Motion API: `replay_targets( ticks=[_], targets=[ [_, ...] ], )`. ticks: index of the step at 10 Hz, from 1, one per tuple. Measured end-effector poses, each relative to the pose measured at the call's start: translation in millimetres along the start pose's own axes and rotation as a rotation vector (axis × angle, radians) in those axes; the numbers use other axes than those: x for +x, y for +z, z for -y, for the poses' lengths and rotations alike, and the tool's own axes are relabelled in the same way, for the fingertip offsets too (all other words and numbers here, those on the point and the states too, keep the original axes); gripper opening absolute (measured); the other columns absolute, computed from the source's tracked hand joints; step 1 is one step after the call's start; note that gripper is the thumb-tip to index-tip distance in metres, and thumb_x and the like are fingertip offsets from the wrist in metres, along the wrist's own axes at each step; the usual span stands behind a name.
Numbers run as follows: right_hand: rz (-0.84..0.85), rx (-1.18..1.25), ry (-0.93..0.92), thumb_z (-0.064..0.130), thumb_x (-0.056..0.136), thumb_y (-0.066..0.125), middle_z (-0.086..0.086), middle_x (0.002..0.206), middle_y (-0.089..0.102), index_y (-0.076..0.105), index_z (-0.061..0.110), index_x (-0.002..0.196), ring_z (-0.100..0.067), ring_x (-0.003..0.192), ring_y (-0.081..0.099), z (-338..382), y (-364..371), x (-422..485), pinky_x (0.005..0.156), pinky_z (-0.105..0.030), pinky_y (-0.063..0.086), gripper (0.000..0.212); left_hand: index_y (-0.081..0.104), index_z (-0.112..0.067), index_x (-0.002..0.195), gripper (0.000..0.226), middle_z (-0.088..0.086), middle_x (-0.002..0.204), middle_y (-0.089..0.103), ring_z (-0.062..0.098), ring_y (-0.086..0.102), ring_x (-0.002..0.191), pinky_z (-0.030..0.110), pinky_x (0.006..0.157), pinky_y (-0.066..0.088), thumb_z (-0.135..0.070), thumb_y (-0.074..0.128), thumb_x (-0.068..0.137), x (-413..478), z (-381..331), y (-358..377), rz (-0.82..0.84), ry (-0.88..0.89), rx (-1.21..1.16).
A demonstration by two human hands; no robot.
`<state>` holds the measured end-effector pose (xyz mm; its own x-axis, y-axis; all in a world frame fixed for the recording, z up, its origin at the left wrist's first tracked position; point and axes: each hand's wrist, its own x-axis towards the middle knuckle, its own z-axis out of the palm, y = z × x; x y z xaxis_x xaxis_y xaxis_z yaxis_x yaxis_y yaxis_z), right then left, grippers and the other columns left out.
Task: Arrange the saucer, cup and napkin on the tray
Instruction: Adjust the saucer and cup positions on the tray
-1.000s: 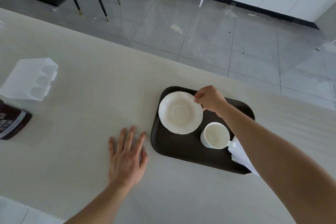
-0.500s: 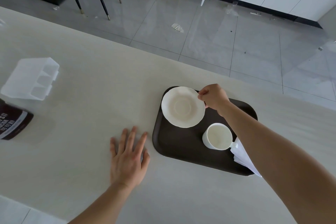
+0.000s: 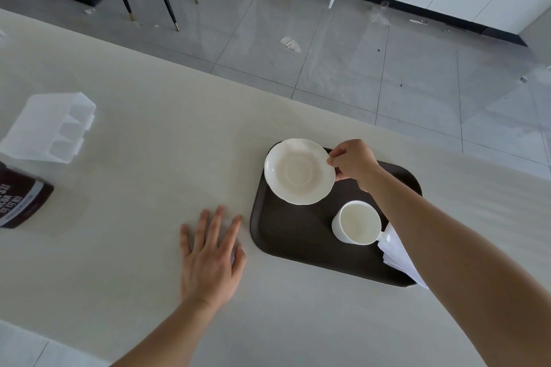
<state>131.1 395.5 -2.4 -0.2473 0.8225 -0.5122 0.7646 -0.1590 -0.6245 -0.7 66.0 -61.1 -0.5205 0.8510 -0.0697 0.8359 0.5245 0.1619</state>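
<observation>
A dark brown tray (image 3: 298, 247) with rounded corners lies on the pale table (image 3: 149, 158), right of the frame's centre. The right hand (image 3: 353, 165) reaches in from the lower right, its arm crossing over the tray's right side, and its thumb and fingers pinch the right rim of the white saucer (image 3: 299, 171). The saucer sits over the tray's upper left corner, with its far edge reaching past the tray's rim; whether it rests flat or is held slightly raised cannot be told. The white cup (image 3: 357, 222) stands upright on the tray, lower and to the right of the saucer and apart from it, its handle pointing right. The folded white napkin (image 3: 396, 253) lies just beside the cup's handle at the tray's lower right, partly covered by the forearm, with one corner hanging over the tray's edge. The left hand (image 3: 210, 256) lies flat, palm down, on the table just left of the tray, its fingers spread and holding nothing. In the left of the frame a clear plastic box (image 3: 49, 131) sits on the table, and below it a dark brown packet (image 3: 21, 202) with white lettering lies at the frame's edge.
</observation>
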Motion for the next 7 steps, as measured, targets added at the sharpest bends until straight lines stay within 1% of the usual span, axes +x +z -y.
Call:
replay_targets(
  ticks=[1,2,3,4,5,6,7],
  targets=[
    [0.023,0.031,0.032,-0.005,0.084,0.065,-0.013,0.081,0.076,0.069,0.007,0.084,-0.029,0.061,0.076,0.5,-0.5,-1.9,0.074,-0.044,0.064,0.013,0.047,-0.031,0.144,0.054,0.009,0.157,0.039,0.035,0.032,0.147,0.062,0.118,0.02,-0.039,0.037,0.092,0.1,0.1,0.3,-0.007,0.004,-0.008],
    [0.048,0.046,0.056,-0.005,0.082,0.061,-0.013,0.075,0.075,0.069,0.001,0.087,-0.029,0.06,0.076,0.0,0.4,-4.0,0.069,-0.043,0.065,0.011,0.047,-0.031,0.144,0.054,0.008,0.158,0.038,0.034,0.032,0.147,0.062,0.118,0.02,-0.04,0.037,0.092,-0.2,-0.1,0.7,-0.01,0.005,-0.006],
    [0.073,0.067,0.073,-0.003,0.083,0.061,-0.011,0.069,0.073,0.067,-0.004,0.092,-0.028,0.057,0.075,-1.2,1.7,-6.2,0.059,-0.036,0.064,0.011,0.047,-0.031,0.144,0.054,0.008,0.158,0.038,0.034,0.032,0.147,0.062,0.118,0.02,-0.04,0.037,0.091,0.1,0.3,1.1,-0.002,0.001,-0.006],
    [0.087,0.083,0.067,-0.002,0.084,0.061,-0.015,0.076,0.073,0.065,-0.004,0.094,-0.029,0.06,0.076,-2.1,1.9,-7.5,0.058,-0.036,0.064,0.011,0.046,-0.031,0.144,0.054,0.008,0.158,0.038,0.034,0.031,0.148,0.062,0.118,0.02,-0.04,0.037,0.092,0.0,0.1,1.7,0.002,0.0,-0.004],
    [0.093,0.088,0.063,-0.003,0.085,0.06,-0.019,0.084,0.074,0.065,-0.003,0.094,-0.032,0.066,0.076,-1.9,1.7,-8.1,0.067,-0.043,0.065,0.011,0.045,-0.032,0.144,0.054,0.007,0.158,0.037,0.033,0.03,0.148,0.062,0.118,0.019,-0.04,0.037,0.092,0.1,1.0,2.6,0.001,0.001,-0.007],
    [0.096,0.077,0.06,-0.004,0.085,0.059,-0.019,0.087,0.074,0.065,-0.001,0.091,-0.034,0.072,0.076,-0.6,2.3,-9.7,0.072,-0.045,0.065,0.009,0.045,-0.032,0.144,0.054,0.007,0.158,0.037,0.033,0.03,0.148,0.062,0.118,0.019,-0.04,0.037,0.091,0.3,0.9,3.4,0.0,-0.003,-0.006],
    [0.098,0.055,0.036,-0.005,0.084,0.061,-0.018,0.087,0.072,0.062,0.002,0.084,-0.034,0.076,0.075,0.7,0.6,-10.9,0.072,-0.044,0.065,0.008,0.045,-0.032,0.144,0.053,0.007,0.158,0.037,0.033,0.03,0.148,0.061,0.118,0.019,-0.04,0.037,0.091,0.1,1.0,4.1,-0.009,-0.001,-0.002]
  ],
)
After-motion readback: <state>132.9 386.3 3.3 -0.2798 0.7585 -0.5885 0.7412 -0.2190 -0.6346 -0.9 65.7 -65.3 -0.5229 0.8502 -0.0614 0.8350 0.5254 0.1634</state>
